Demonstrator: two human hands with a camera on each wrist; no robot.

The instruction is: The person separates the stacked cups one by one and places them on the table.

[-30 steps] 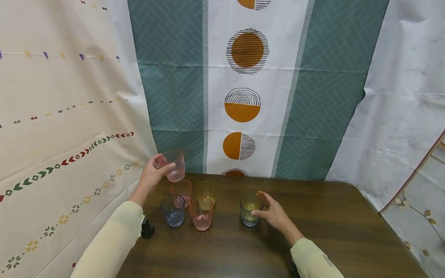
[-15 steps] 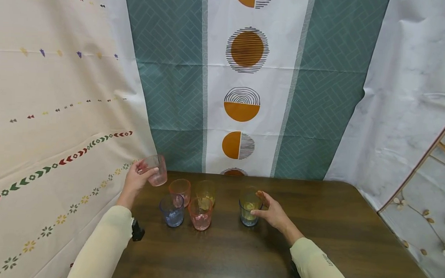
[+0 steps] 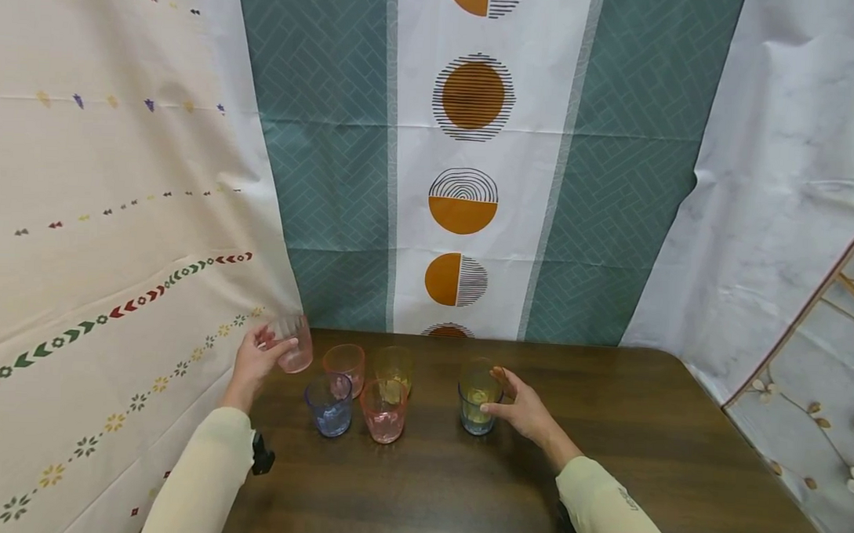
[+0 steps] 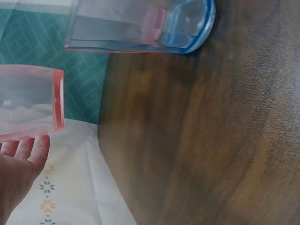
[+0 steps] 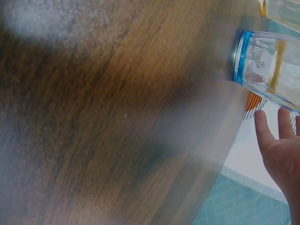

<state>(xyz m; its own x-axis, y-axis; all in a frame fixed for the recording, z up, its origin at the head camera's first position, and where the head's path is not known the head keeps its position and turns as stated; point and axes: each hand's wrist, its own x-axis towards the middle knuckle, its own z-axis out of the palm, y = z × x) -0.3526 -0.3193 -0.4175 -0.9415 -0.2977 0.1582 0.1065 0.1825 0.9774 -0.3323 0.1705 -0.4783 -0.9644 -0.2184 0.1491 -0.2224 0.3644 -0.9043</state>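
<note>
At the table's back left corner, my left hand [image 3: 251, 364] grips a pink clear tumbler [image 3: 297, 354], thumb on the near side. The left wrist view has that pink tumbler [image 4: 28, 101] lying across the left edge, fingertips against its wall. My right hand [image 3: 529, 411] curls thumb and fingers round a yellow tumbler [image 3: 481, 370] nested in a blue tumbler [image 3: 475, 427]. Between the hands stand a second blue tumbler [image 3: 333, 417], two more pink tumblers, one in front [image 3: 385, 423] and one behind [image 3: 353, 364], and another yellow tumbler [image 3: 395, 361].
The dark wooden table [image 3: 447, 502] ends at a patterned curtain [image 3: 338, 177] behind. A cream cloth [image 3: 127, 350] hangs close on the left, beside the left hand. A white floral cloth [image 3: 774, 231] hangs on the right.
My left hand has carried the pink tumbler left and then down, from above the standing tumblers to the back left corner. The right hand stays at the nested tumblers.
</note>
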